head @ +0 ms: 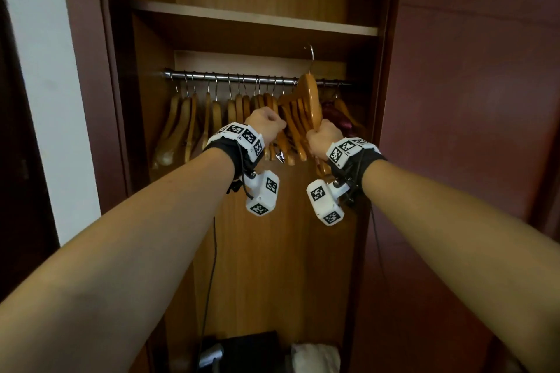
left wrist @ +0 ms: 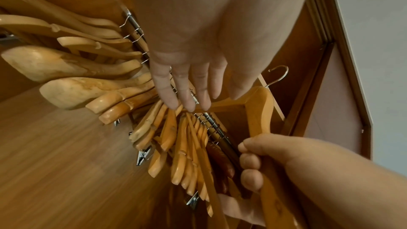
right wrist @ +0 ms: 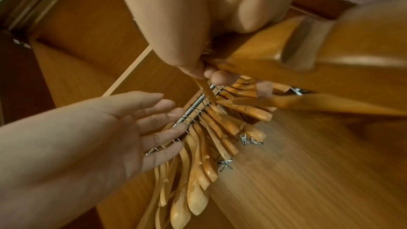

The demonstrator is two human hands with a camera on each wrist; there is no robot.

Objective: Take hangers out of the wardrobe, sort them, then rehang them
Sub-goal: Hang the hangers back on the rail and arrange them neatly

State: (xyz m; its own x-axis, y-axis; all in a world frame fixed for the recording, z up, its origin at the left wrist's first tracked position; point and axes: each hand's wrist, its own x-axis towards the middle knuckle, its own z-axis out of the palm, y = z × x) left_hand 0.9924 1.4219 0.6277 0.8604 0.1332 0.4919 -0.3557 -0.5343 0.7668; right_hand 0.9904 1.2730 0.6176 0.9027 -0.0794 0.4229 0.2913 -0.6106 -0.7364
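Observation:
A steel rail (head: 212,76) crosses the wardrobe, with several wooden hangers (head: 188,118) hooked on it. My right hand (head: 322,136) grips one arm of a wooden hanger (head: 309,97). That hanger is raised, and its hook is above the rail, right of centre. In the left wrist view the right hand (left wrist: 264,159) has its fingers curled round the raised hanger (left wrist: 259,111). My left hand (left wrist: 187,93) reaches in with straight fingers, its tips touching the hung hangers (left wrist: 77,90) near the rail (left wrist: 220,131). The right wrist view shows the left hand (right wrist: 132,128) flat and holding nothing.
A shelf (head: 254,18) sits close above the rail. A dark red item (head: 336,115) hangs at the rail's right end. A dark red door (head: 469,130) stands to the right. A black object (head: 248,351) and white cloth (head: 315,357) lie on the wardrobe floor.

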